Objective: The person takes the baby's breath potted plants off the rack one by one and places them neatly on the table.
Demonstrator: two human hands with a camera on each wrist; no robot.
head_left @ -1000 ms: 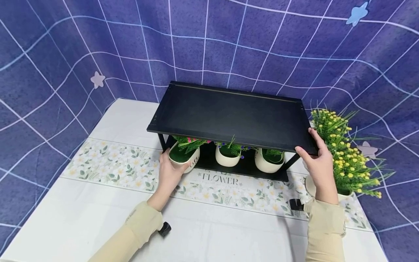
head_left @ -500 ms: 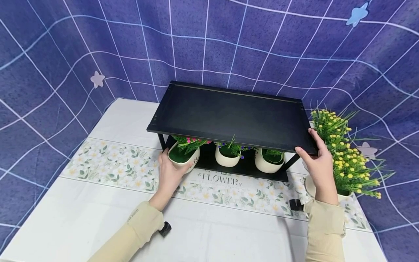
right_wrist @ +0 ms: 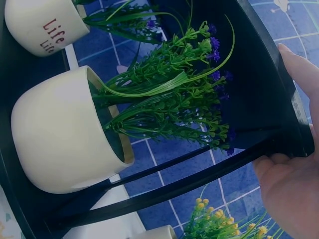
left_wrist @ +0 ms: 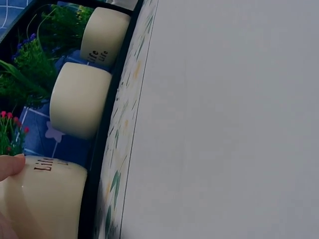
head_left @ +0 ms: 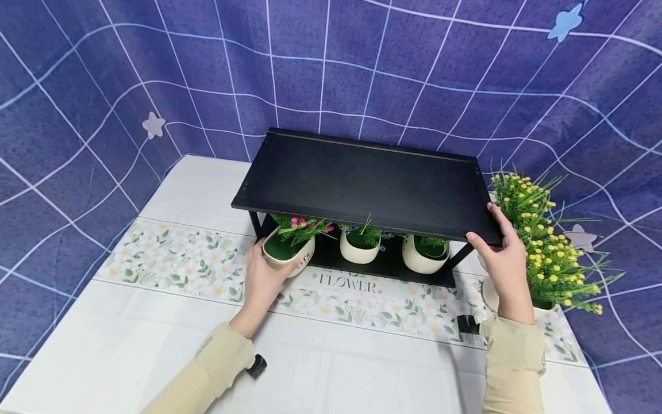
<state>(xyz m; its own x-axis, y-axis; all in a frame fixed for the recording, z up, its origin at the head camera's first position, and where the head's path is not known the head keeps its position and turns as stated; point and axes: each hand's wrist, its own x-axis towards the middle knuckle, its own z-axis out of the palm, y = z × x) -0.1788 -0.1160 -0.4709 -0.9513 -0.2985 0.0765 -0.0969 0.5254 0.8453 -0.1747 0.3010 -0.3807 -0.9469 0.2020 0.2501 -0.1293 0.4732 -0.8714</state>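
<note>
A black two-tier shelf [head_left: 362,178] stands on the table with three cream flowerpots on its lower tier. At the left end my left hand [head_left: 262,279] grips the potted plant with pink flowers [head_left: 302,261]; the thumb lies across its front and the fingers go round its left side. Close up, in the left wrist view, this pot [left_wrist: 45,199] shows "Life" lettering. My right hand [head_left: 504,267] holds the front right corner of the shelf's top board, thumb at the front edge, some fingers over the side. In the right wrist view other fingers [right_wrist: 274,162] curl underneath.
Two potted plants, the middle one [head_left: 359,253] and the right one [head_left: 424,261], stand on the lower tier. A larger yellow-flowered plant [head_left: 550,253] stands beside the shelf, behind my right wrist. A floral runner [head_left: 181,259] crosses the white table; a purple gridded cloth [head_left: 331,69] hangs behind.
My left hand has shifted slightly left with the pink-flowered pot, which turns a little, so more pink flowers show past the top board. The right hand and the shelf stay put.
</note>
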